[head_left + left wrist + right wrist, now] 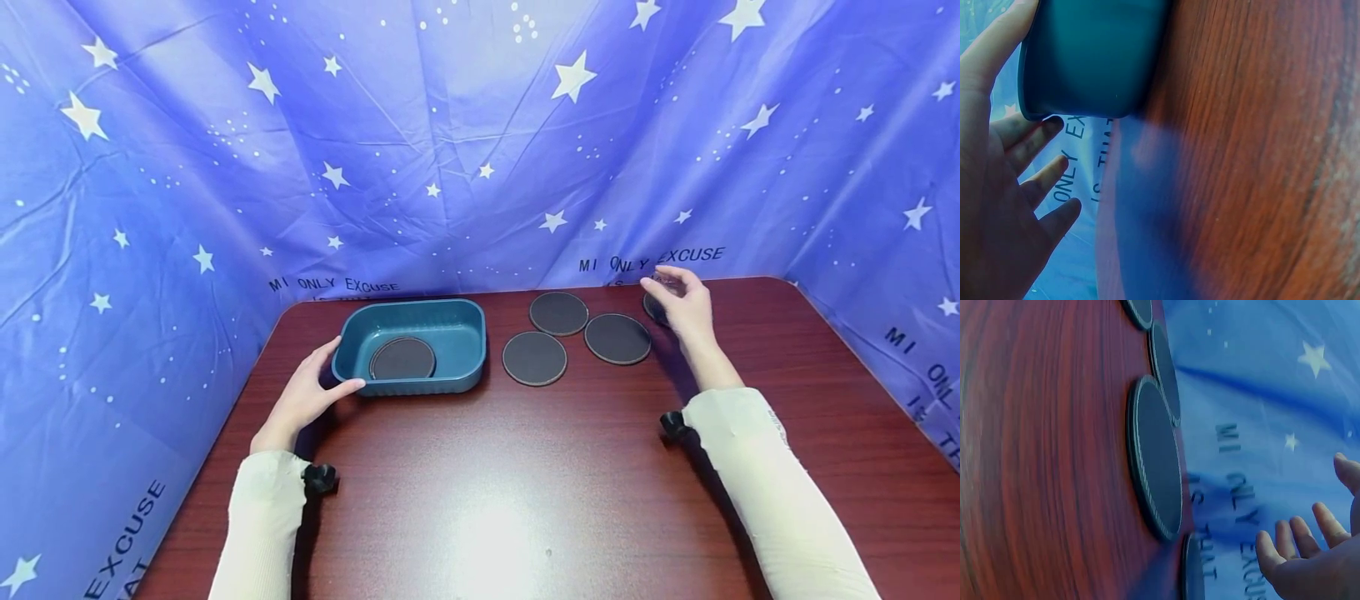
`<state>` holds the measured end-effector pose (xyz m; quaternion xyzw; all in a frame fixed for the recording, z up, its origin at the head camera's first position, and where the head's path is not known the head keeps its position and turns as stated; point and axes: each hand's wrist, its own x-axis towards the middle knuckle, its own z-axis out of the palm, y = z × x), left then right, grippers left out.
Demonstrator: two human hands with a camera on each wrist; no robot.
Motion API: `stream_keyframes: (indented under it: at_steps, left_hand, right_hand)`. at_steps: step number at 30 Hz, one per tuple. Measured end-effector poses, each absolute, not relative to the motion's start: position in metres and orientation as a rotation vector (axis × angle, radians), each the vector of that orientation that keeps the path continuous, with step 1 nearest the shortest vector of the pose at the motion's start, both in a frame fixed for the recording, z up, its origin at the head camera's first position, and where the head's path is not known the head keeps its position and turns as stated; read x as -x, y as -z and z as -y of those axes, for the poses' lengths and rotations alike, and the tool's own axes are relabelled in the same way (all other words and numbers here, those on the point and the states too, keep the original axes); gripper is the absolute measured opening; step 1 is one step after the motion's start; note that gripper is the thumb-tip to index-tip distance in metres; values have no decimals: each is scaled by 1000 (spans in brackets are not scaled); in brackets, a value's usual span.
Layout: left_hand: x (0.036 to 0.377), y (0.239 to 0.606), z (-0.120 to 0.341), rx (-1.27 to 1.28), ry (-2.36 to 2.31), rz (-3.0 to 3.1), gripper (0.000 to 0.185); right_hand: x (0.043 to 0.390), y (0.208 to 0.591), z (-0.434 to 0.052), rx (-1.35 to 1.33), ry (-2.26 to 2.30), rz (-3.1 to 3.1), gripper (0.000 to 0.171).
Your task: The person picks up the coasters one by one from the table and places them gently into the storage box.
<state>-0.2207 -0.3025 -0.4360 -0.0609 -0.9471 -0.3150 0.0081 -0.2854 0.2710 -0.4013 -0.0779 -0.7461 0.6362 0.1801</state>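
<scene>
Left hand (303,398) steadied teal tub (411,345) at near-left corner, thumb along wall, fingers (1044,164) spread; tub held 1 dark coaster (402,358).
Right hand (686,304) hovered over 4th coaster (654,308) at worktop (480,492) far edge, fingers loosely spread, gripping nothing.
3 coasters (573,333) lay loose beside tub.

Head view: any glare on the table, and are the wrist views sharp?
Head view: a soft glare patch on the table near its front edge, otherwise evenly lit and sharp. Left wrist view: blurry wood grain, and the bin is soft. Right wrist view: the nearest coaster is fairly crisp, while the wood is smeared.
</scene>
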Motion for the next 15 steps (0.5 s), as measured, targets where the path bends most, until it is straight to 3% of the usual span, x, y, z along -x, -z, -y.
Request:
stream_keyframes:
  at_steps: [4,10,15]
  left_hand:
    - [221,436,302,191,987,2959,97]
    - [221,436,302,194,990,2956,97]
    - [221,437,302,191,989,2957,97]
  right_hand:
    - [291,411,-290,308,-1773,2091,30]
    - [293,417,-314,439,-1712,2130,58]
    - [294,423,-332,481,-1659,2216,72]
